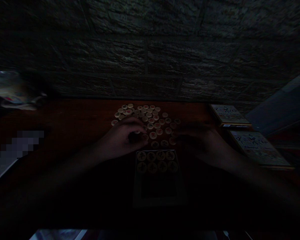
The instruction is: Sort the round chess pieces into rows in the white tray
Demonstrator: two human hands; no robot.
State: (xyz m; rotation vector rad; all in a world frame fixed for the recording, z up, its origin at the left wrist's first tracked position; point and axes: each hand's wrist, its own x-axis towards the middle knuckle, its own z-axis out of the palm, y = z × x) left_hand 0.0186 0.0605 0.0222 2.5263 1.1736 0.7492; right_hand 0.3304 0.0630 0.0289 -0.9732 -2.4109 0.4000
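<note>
You are working with both hands over a spread of loose xiangqi pieces (153, 135), which are lying on the wooden tabletop (77, 116) between your hands and beyond them. Your left hand (122, 137) is curving its thumb and fingers into a narrow ring at the near left of the spread; whether it is pinching a piece, you cannot tell. Your right hand (207, 141) is hovering by the pieces at the right, its fingers so lost in shadow that neither their opening nor any grip is showing. Just nearer you, the open box (137, 191) is holding two rows of four boxed pieces (151, 156), while its near part is looking too dark to read. You seem to be picking out pieces, with the boxing partly done. The next move is probably calling for a pinch on one disc's rim, keeping its neighbours and the seated rows undisturbed.
</note>
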